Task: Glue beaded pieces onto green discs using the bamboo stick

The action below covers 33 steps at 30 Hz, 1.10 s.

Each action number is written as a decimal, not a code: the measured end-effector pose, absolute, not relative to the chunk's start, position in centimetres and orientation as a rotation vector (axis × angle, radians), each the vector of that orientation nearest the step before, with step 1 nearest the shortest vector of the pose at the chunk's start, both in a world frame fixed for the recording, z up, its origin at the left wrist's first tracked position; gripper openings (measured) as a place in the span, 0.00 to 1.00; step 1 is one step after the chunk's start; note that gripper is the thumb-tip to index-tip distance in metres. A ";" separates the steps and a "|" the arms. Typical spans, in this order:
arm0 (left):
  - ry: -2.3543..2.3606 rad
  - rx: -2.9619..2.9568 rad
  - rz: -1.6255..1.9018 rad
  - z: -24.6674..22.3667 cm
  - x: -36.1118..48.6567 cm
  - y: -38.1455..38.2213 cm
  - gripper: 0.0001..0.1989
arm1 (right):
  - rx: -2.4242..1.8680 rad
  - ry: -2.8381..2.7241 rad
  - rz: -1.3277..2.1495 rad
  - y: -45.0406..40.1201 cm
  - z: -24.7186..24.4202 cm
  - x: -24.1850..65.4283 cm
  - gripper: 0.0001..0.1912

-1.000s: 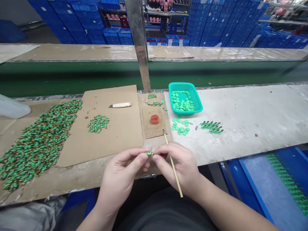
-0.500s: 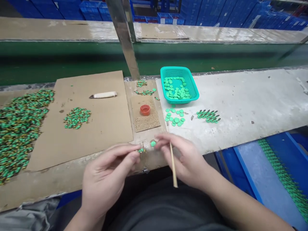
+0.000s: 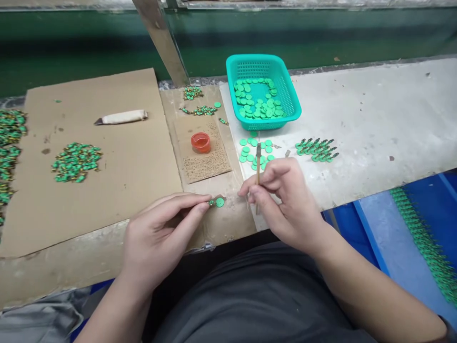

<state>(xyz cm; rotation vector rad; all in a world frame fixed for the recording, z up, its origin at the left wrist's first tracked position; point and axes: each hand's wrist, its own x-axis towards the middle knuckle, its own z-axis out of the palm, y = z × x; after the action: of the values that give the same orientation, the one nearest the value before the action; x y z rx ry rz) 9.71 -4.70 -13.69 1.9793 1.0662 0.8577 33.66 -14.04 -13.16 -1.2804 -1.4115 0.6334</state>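
My left hand (image 3: pixel 167 228) pinches a small green and gold piece (image 3: pixel 211 203) between thumb and fingertips. Right beside that piece lies a green disc (image 3: pixel 220 202), near the bench's front edge. In my right hand (image 3: pixel 282 200) is a thin wooden stick (image 3: pixel 258 166), held upright with its dark tip pointing away from me. Just beyond the stick, loose green discs (image 3: pixel 245 150) are scattered on the pale surface. A red cup (image 3: pixel 201 142) stands on a speckled cardboard piece (image 3: pixel 207 166), between and beyond both hands.
A teal basket (image 3: pixel 293 102) holds many green discs. Assembled pieces (image 3: pixel 317 150) stand in rows at right. Small green pieces (image 3: pixel 76 162) and a wrapped blade (image 3: pixel 123 117) lie on cardboard (image 3: pixel 143 166). A metal post (image 3: pixel 162 43) rises behind; a blue tray (image 3: pixel 378 233) sits below right.
The view has tilted down and shifted. My right hand has turned the stick so its dark tip points away. The left-hand piece is now right beside the disc.
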 end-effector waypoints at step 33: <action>0.984 2.241 0.856 -13.6 10.9 -5.0 0.03 | -1.567 -1.824 0.417 -14.2 -12.8 35.1 0.11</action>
<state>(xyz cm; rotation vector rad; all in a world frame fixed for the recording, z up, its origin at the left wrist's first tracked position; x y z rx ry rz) 10.88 -5.04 -13.59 2.2414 0.9836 0.8563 35.07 -14.16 -12.84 -1.5672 -1.8236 0.4173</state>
